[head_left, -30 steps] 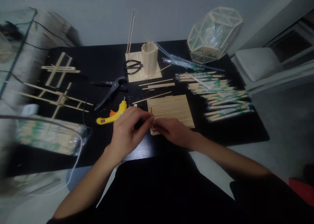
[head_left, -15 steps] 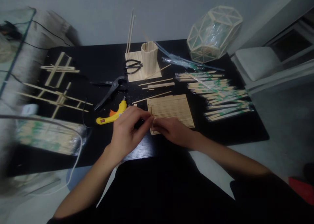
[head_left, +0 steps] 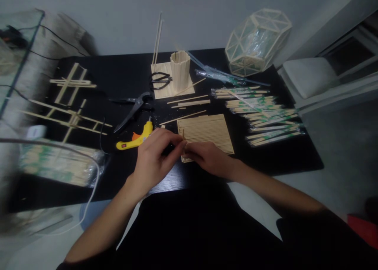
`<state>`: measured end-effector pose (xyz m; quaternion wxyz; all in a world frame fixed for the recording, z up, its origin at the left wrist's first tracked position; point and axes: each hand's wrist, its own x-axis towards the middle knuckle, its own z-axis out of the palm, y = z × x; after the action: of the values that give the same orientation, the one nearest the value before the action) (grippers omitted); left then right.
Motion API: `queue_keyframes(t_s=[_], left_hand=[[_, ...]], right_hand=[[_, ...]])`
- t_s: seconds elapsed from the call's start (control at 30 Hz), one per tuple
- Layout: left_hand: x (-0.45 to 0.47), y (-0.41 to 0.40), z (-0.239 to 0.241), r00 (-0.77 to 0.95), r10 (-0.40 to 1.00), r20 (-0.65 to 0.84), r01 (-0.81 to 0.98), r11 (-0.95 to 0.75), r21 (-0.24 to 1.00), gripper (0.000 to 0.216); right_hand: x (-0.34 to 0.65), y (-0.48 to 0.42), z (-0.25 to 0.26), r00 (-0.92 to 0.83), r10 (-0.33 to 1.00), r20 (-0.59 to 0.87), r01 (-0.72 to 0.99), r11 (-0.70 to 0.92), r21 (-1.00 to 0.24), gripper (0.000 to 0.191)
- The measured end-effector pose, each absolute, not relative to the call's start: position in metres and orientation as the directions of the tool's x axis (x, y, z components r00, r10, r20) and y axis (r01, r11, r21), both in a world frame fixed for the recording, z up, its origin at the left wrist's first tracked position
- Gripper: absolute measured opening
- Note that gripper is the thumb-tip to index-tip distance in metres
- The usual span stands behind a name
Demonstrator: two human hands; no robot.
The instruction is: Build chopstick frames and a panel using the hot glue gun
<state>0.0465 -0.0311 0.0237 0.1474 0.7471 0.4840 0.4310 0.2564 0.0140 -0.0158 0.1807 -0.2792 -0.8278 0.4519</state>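
My left hand [head_left: 159,149] and my right hand [head_left: 206,155] meet at the left edge of a flat mat of wooden sticks [head_left: 206,132]. Both pinch a short wooden stick [head_left: 183,134] that stands up between their fingertips, crosswise to the mat's rows. Its lower part is hidden by my fingers. Just beyond my left hand lies a yellow glue gun [head_left: 136,136], its nozzle pointing away from me. Several loose sticks [head_left: 193,103] are scattered past the mat.
Black pliers [head_left: 132,110] lie behind the glue gun. Farther back, black scissors [head_left: 160,81] rest on a stick base beside a stick cup [head_left: 180,73]. Wrapped chopsticks [head_left: 260,108] lie right; stick frames [head_left: 72,120] and a packet [head_left: 59,163] lie left. A faceted lantern-like frame [head_left: 256,41] stands back right.
Almost nothing differs. Both hands keep their hold on the short stick at the mat's left edge, with only a very slight shift of the view.
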Motion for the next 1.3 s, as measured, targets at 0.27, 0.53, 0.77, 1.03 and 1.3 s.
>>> queue_keyframes(t_s=[0.27, 0.53, 0.77, 1.03, 1.3], left_hand=[[0.0466, -0.0312, 0.0216, 0.161, 0.854, 0.495, 0.605, -0.482, 0.634, 0.002], [0.0477, -0.0302, 0.0236, 0.174, 0.848, 0.501, 0.603, -0.494, 0.627, 0.004], [0.0465, -0.0313, 0.0231, 0.159, 0.858, 0.489, 0.599, -0.478, 0.642, 0.003], [0.0463, -0.0329, 0.0243, 0.16, 0.874, 0.458, 0.613, -0.452, 0.648, 0.002], [0.046, -0.0347, 0.0235, 0.161, 0.879, 0.449, 0.626, -0.443, 0.641, 0.003]], right_hand=[[0.2569, 0.0133, -0.016, -0.779, 0.626, 0.034, 0.304, 0.423, -0.854, 0.017], [0.2571, 0.0138, -0.0162, -0.786, 0.617, 0.04, 0.302, 0.439, -0.846, 0.02], [0.257, 0.0136, -0.0152, -0.782, 0.622, 0.029, 0.313, 0.434, -0.845, 0.017], [0.2565, 0.0136, -0.017, -0.784, 0.62, 0.029, 0.31, 0.432, -0.847, 0.016], [0.2568, 0.0134, -0.0159, -0.781, 0.623, 0.044, 0.298, 0.433, -0.851, 0.017]])
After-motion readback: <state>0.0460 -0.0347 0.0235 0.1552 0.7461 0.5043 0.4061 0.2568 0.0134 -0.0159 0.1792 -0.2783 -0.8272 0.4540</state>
